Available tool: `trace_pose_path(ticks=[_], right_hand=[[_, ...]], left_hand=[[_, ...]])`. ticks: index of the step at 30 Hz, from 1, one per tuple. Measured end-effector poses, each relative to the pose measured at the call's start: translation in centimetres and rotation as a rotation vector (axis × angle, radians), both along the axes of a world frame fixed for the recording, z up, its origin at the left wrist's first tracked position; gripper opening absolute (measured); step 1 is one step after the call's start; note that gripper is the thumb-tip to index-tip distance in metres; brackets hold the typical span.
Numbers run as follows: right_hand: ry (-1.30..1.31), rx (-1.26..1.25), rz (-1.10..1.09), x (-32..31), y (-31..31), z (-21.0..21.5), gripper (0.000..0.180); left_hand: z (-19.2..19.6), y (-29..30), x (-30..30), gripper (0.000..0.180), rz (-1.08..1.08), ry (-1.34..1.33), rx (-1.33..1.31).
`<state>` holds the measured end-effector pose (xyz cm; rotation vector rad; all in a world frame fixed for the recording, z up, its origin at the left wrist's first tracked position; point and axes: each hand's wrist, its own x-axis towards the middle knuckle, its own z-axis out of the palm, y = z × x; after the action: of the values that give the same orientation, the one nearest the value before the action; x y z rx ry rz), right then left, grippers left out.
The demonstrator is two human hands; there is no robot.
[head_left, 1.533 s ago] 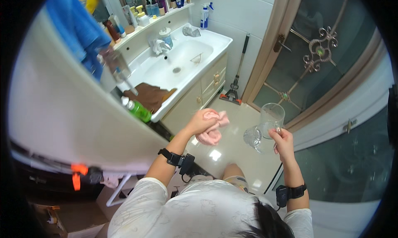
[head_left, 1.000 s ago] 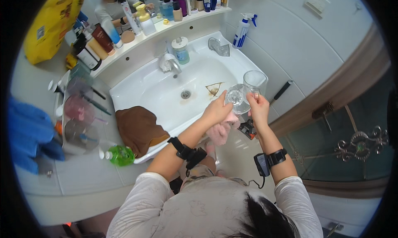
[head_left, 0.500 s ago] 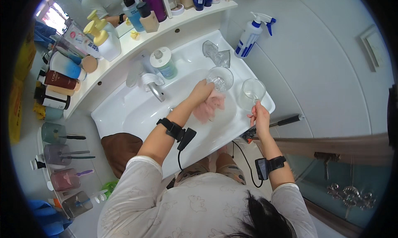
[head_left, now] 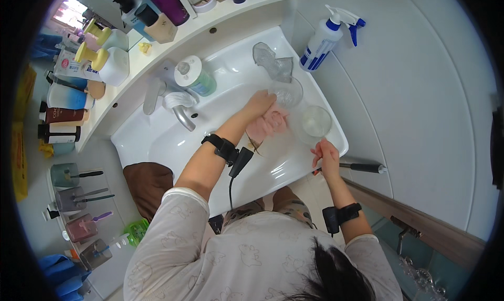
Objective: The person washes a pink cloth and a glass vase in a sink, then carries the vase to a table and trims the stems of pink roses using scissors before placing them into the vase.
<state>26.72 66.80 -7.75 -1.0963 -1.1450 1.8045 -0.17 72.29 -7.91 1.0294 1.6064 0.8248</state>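
My left hand (head_left: pixel 261 102) is closed on a crumpled pink cloth (head_left: pixel 270 121) in the sink basin. Its fingertips come up against the side of a clear glass cup (head_left: pixel 287 92) near the basin's right end. A thin brown mark or strand (head_left: pixel 254 144) shows at the cloth's lower edge. At the sink's right rim, a clear glass mug (head_left: pixel 316 121) looks blurred and slightly tilted. My right hand (head_left: pixel 326 155) is at its near edge with curled fingers and seems to pinch its handle, which is hardly visible.
The white sink (head_left: pixel 220 196) has a curved faucet (head_left: pixel 182 116) and a soap bottle (head_left: pixel 196 75) at its back. A crumpled clear plastic piece (head_left: pixel 274 62) lies behind the cup. A spray bottle (head_left: pixel 321 43) stands at the right. Toiletries crowd the curved shelf (head_left: pixel 205 32). A brown cloth (head_left: pixel 149 188) hangs at left.
The pink cloth has shifted and spread, showing the brown mark at its edge. The mug has tilted, and my right hand has moved a little toward me. The whole view has shifted slightly.
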Motion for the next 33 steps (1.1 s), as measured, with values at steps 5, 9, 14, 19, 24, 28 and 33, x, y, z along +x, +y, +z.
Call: trace_pose_path(ticks=[5, 9, 14, 19, 24, 28, 33], right_hand=[[-0.049, 0.051, 0.055, 0.1, 0.5, 0.2, 0.03], [-0.124, 0.072, 0.03, 0.5, 1.0, 0.7, 0.027], [-0.249, 0.098, 0.021, 1.0, 1.6, 1.1, 0.02], [-0.32, 0.211, -0.182, 1.1, 0.9, 1.4, 0.025], [-0.212, 0.462, -0.34, -0.1, -1.9, 5.8, 0.01], [-0.148, 0.361, 0.313, -10.8, -2.8, 8.4, 0.012], [-0.257, 0.521, 0.639, -28.5, -3.5, 7.6, 0.035]], left_hand=[[1.2, 0.6, 0.7, 0.039, -0.013, -0.115, -0.033], [2.8, -0.3, 1.5, 0.044, 0.109, -0.102, 0.035], [3.0, -6.9, -0.7, 0.047, 0.126, -0.258, 0.0], [1.0, -16.6, -5.5, 0.04, 0.38, -0.124, -0.069], [-0.4, -21.7, -10.0, 0.034, 0.769, -0.646, -0.096], [-2.0, -21.7, -11.6, 0.029, 0.809, -0.543, -0.034], [-3.8, -19.9, -11.8, 0.05, 0.601, -0.683, 0.07]])
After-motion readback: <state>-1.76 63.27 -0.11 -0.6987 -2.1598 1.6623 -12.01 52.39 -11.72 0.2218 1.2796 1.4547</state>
